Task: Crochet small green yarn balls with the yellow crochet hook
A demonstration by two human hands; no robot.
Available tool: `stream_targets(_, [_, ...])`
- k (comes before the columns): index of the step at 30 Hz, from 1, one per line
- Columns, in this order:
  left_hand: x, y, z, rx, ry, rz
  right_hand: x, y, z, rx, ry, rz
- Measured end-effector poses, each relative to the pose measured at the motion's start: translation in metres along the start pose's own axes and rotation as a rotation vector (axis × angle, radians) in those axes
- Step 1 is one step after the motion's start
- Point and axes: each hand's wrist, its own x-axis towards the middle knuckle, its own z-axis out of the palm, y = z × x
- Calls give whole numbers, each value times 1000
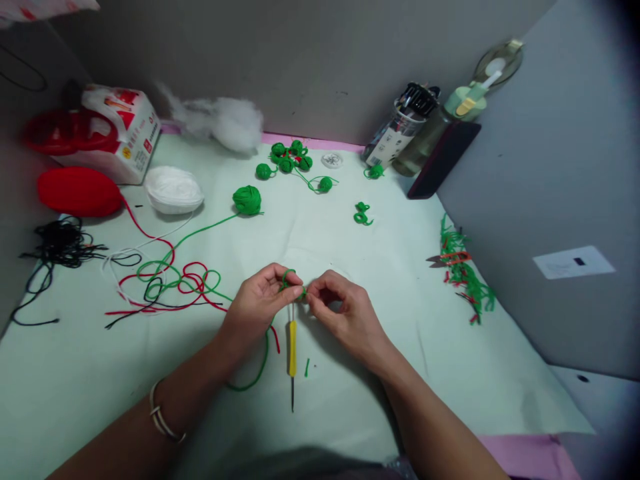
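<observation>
My left hand [263,297] pinches a small piece of green yarn work [286,279], and a green strand trails down from it. Close on its right, my right hand [345,307] has thumb and forefinger closed at the edge of the same green piece. Much of that piece is hidden by my fingers. Just below my fingertips lies a yellow-handled crochet hook [293,350], pointing toward me. A short green yarn snippet [307,367] is beside the hook. The end of a red strand [275,339] shows under my left hand.
Red [80,191], white [173,190] and green yarn balls [247,200] stand at the left, above tangled strands [170,283]. Small green crocheted balls [286,164] sit at the back. Scissors [449,259] lie on yarn scraps [465,287] at right; a bottle [425,143] stands behind.
</observation>
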Motion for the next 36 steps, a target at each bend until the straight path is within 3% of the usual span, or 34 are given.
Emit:
stream_targets(5, [2, -4, -1, 0, 53, 36, -1, 6, -2, -331, 79, -194])
stream_targets(9, [3, -2, -3, 6, 73, 41, -1, 12, -7, -527, 148, -228])
stream_targets(15, [2, 2, -3, 10, 58, 42, 3, 11, -11, -520, 73, -121])
stream_targets(19, [0, 4, -2, 8, 53, 56, -3, -1, -18, -515, 49, -127])
stream_targets(22, [-2, 5, -2, 1, 55, 63, -15, -16, -29, -580, -74, -143])
stream_targets(25, [-2, 4, -2, -15, 59, 61, -23, -21, -49, -782, -217, -115])
stream_targets(27, [-2, 4, -3, -33, 64, 58, -21, -14, -72, -1009, -229, -9])
stream_targets(32, [-1, 3, -4, -88, 66, 38, 0, 30, -144, -1238, 2, 233])
stream_targets(36, [-1, 4, -6, -115, 61, 26, 9, 62, -182, -1323, 66, 319])
